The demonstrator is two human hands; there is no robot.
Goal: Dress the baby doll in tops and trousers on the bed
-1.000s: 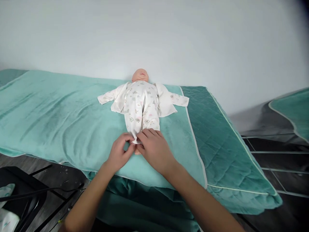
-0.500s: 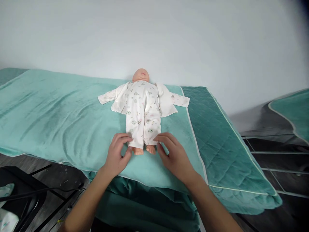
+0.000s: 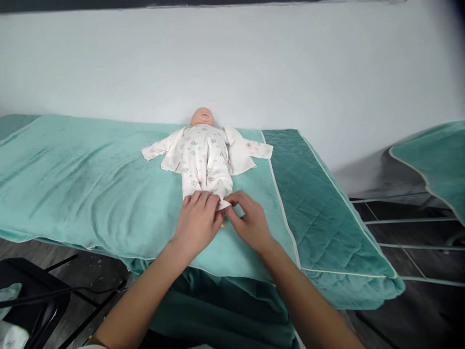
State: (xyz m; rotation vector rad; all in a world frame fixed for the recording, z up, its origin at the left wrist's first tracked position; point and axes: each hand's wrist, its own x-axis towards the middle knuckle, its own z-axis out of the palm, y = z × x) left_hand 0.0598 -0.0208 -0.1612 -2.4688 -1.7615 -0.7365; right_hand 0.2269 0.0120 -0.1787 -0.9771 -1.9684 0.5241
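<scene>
A baby doll [image 3: 202, 117] lies on its back on the green bed, head toward the wall. White printed trousers [image 3: 198, 160] cover its front and legs, and a white jacket [image 3: 240, 157] spreads out at both sides. At the leg on the right, my right hand [image 3: 247, 218] pinches the hem of the trouser leg between thumb and fingers. My left hand [image 3: 199, 218] is closed on the same hem, its fingers bent over the cloth. The doll's feet are mostly hidden behind my hands.
A light green cover [image 3: 90, 194] lies over the bed, with a darker quilted part [image 3: 327, 223] at right. The wall [image 3: 232, 63] stands behind. A black chair [image 3: 32, 291] holding cloths is at lower left, and a metal rack [image 3: 410, 220] at right.
My left hand has moved right, from the left trouser leg to the right one, where both hands now meet at the hem. The view has shifted slightly.
</scene>
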